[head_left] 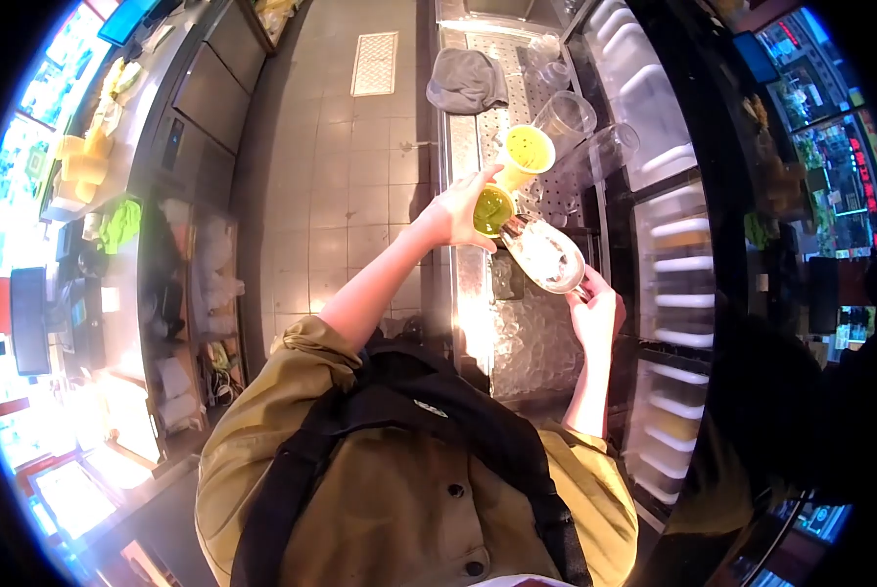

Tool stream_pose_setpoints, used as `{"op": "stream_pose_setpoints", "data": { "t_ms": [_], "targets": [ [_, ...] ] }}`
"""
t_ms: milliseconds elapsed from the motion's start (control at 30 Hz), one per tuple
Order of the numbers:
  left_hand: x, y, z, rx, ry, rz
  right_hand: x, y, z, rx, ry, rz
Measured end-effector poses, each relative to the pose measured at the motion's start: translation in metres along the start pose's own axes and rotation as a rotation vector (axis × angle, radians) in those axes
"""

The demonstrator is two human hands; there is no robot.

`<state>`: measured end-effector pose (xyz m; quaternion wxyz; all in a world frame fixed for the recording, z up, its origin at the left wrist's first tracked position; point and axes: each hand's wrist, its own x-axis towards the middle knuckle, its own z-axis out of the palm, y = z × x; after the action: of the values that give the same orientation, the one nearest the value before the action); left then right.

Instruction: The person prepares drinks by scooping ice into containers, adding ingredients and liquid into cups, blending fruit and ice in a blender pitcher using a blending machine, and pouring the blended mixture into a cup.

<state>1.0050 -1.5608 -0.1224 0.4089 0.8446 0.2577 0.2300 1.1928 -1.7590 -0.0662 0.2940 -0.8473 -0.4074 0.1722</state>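
My left hand is wrapped around a cup of green drink. In my right hand is the handle of a metal ice scoop, whose tip meets the rim of that cup. Whitish ice appears to lie in the scoop, though glare blurs it. Just beyond the green cup stands a cup of yellow drink with small dark specks. Below the scoop lies a bin of clear ice cubes.
A grey cloth rests on the perforated metal counter. Clear empty pitchers stand beside the yellow cup. Along the right runs a row of white containers. Tiled floor and another counter lie to the left.
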Motion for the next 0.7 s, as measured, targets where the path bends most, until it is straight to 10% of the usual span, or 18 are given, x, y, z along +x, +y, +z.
{"op": "stream_pose_setpoints", "data": {
  "t_ms": [700],
  "targets": [
    [0.007, 0.011, -0.037, 0.036, -0.17, 0.064, -0.058, -0.014, 0.023, 0.232, 0.174, 0.181]
  ]
}}
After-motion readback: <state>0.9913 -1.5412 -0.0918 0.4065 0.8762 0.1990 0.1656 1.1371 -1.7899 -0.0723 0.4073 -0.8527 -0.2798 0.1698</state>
